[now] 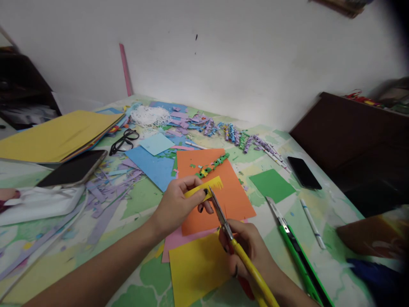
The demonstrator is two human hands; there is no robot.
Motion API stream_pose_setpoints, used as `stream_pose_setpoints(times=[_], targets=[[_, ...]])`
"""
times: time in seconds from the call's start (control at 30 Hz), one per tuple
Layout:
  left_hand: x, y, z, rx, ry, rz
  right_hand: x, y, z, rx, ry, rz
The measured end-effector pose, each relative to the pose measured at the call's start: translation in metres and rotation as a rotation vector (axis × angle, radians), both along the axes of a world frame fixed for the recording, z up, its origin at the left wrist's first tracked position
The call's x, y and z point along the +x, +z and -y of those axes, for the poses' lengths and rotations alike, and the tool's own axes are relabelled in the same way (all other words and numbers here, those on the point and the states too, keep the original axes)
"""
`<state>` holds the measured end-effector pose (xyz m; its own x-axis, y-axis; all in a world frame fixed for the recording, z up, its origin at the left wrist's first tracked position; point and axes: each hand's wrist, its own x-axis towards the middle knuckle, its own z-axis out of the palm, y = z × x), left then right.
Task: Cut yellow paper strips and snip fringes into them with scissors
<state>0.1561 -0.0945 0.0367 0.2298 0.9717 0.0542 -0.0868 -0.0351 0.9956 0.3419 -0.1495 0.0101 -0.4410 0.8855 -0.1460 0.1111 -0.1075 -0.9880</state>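
Note:
Between the thumb and fingers of my left hand (pixel 180 202) is a yellow paper strip (pixel 213 183), its far end cut into a narrow fringe. My right hand (pixel 247 245) grips scissors (pixel 225 226) with yellow and red handles. Their blade tips meet the strip's lower edge, just beside my left thumb; how far the blades are apart is hard to make out. Beneath both hands lie an orange sheet (pixel 236 200) and a yellow sheet (pixel 198 268). A green paper twist with a yellow flower (pixel 207 170) rests on the orange sheet, just past the strip.
Right of my hands are a green box cutter (pixel 295 245), a green paper square (pixel 271 184), a white pen (pixel 312 224) and a black phone (pixel 304 172). Leftward lie glasses (pixel 124 141), another phone (pixel 75 168) and purple scraps (pixel 108 200). White string (pixel 150 116) is heaped behind.

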Motion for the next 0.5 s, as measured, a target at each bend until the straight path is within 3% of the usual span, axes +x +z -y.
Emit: stream_pose_setpoints(times=[0.5], targets=[[0.0006,-0.0001,0.0001,0.005,0.003,-0.019,-0.0007,0.0,-0.001,-0.008,0.004,0.004]])
